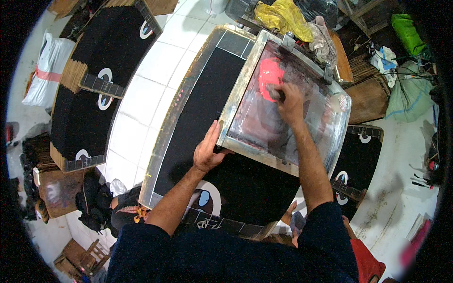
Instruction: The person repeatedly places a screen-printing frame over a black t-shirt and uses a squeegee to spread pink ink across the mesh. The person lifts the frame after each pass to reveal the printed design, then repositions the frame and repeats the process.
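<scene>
A wooden-edged printing screen [245,85] lies tilted over a black printed panel [203,108] on a board. My left hand [206,150] grips the screen frame at its near-left corner, fingers straight along the outer side and thumb at the near edge. Over the mesh, my right hand [290,101] is closed around a small dark squeegee [274,92], mostly hidden by the fingers. The squeegee touches the lower end of a bright red-pink ink patch [270,75]. Hinge clamps [288,41] hold the screen's far side. A white-rimmed eye print [206,198] shows on the black panel near me.
Stacked black printed panels [106,45] stand at the left, and another panel [361,155] lies at the right. Yellow cloth [283,19] and a grey rag [324,40] rest behind the hinges. A green sack [409,92] sits far right. Someone in red [365,262] is at the lower right.
</scene>
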